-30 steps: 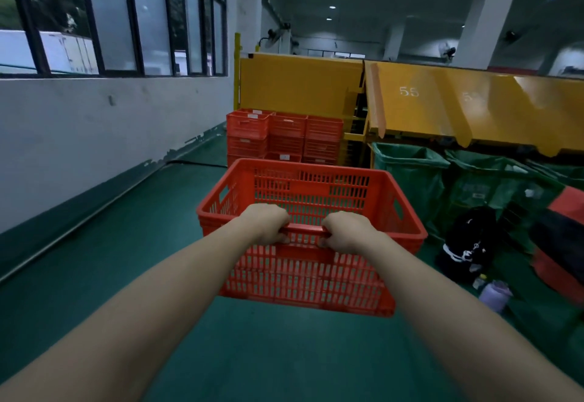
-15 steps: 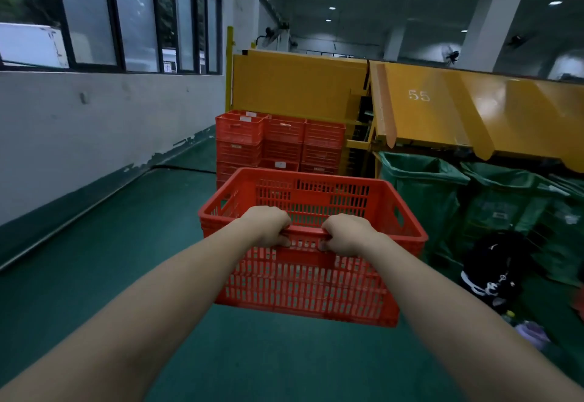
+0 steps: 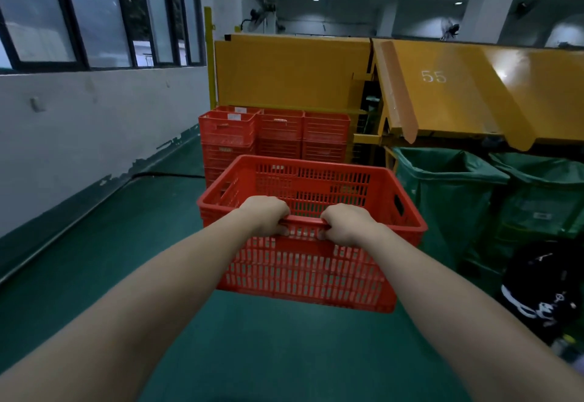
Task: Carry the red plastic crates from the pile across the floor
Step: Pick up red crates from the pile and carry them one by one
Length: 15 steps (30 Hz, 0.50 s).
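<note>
Head view.

Item: red plastic crate (image 3: 303,272), slatted walls, open top, nothing visible inside. Held clear of the green floor (image 3: 79,275) in front of the person, roughly level, tipped slightly so the inside shows. A handle slot is cut in its right end wall.

Left hand (image 3: 265,216): fingers curled over the near rim of the crate, left of centre, thumb under the rim. It grips the crate.

Right hand (image 3: 344,224): fingers curled over the same near rim, just beside the left hand with a short stretch of rim between them. It grips the crate. Both bare forearms reach forward from the bottom corners.

Stack of red crates (image 3: 275,136): on the floor beyond the held crate, several columns, set against a yellow panel (image 3: 290,76); white labels on some of them.

Yellow chute (image 3: 467,92): sloped, marked "55", right of the panel.

Green bags (image 3: 455,199): open-topped, under the chute, right of the held crate.

Black bag (image 3: 543,288): on the floor at the right edge, white markings.

White wall (image 3: 94,136): along the left, with dark-framed windows (image 3: 94,13) above it.
</note>
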Tool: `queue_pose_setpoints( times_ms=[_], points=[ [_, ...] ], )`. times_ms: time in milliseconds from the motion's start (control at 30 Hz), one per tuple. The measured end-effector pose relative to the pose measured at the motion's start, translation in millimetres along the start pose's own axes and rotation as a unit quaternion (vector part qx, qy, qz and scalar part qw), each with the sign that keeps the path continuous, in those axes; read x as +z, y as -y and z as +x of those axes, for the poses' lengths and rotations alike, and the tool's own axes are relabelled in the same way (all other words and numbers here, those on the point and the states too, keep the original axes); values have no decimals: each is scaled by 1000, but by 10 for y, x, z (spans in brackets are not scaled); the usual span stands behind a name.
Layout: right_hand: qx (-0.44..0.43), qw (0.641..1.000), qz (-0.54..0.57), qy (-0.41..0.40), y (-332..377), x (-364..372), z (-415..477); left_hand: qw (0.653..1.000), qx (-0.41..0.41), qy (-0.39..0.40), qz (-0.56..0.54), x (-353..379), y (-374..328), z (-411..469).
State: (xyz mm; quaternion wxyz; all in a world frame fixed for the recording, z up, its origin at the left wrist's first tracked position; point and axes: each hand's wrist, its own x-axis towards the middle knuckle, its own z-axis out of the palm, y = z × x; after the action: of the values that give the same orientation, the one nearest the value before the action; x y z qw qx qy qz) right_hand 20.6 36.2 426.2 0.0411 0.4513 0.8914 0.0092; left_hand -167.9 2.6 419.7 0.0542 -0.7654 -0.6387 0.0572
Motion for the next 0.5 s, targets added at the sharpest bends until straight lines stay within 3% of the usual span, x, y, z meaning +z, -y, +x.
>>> queue_pose_setpoints(
  times_ms=[500],
  points=[
    [-42,999,-10,8,-1199,-119,3431,998,-51,7,-18,283,1555,3048]
  ],
)
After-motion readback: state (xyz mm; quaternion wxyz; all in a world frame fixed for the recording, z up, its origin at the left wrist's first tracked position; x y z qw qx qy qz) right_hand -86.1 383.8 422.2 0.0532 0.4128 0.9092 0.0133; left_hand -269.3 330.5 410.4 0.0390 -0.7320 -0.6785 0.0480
